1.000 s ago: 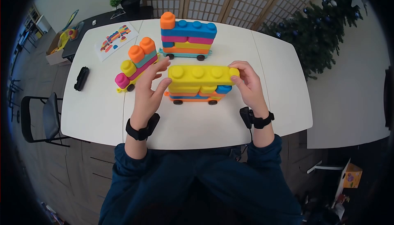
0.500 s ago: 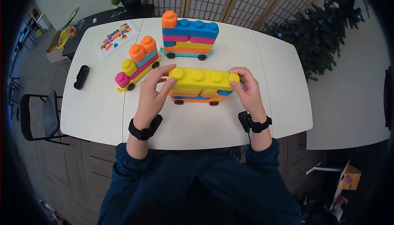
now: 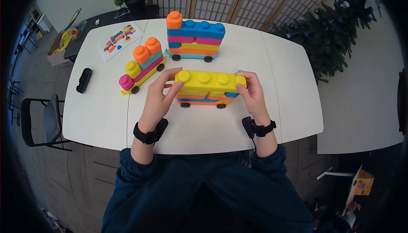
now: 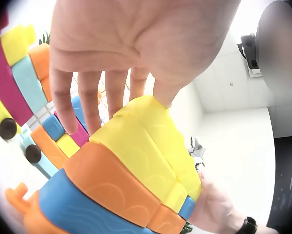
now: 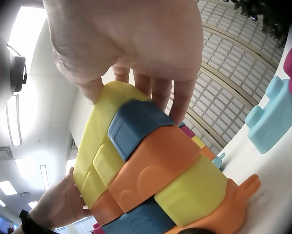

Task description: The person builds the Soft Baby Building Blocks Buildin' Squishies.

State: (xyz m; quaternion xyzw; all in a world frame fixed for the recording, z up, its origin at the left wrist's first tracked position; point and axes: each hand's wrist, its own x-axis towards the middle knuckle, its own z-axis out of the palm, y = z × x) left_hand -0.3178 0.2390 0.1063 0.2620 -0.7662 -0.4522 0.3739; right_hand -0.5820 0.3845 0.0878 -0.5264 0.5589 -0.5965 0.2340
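A long yellow four-stud block (image 3: 212,82) lies across the top of a wheeled block wagon (image 3: 208,101). Below it come yellow, blue and orange blocks on an orange base. My left hand (image 3: 160,96) grips the yellow block's left end, thumb on the near side and fingers behind. At the opposite end my right hand (image 3: 254,98) holds it the same way. In the right wrist view the long block sits close over a dark blue block (image 5: 136,126) and a shorter yellow one (image 5: 108,165).
Behind stands a taller wagon (image 3: 197,42) topped with blue and orange. To its left is a pink, yellow and orange wagon (image 3: 146,65). A picture sheet (image 3: 119,42) and a black case (image 3: 84,80) lie left. A light blue block (image 5: 270,119) stands beyond my right hand.
My left hand has come in from the left and taken hold of the yellow block's left end. The block has sunk slightly toward the wagon, the right hand still gripping it.
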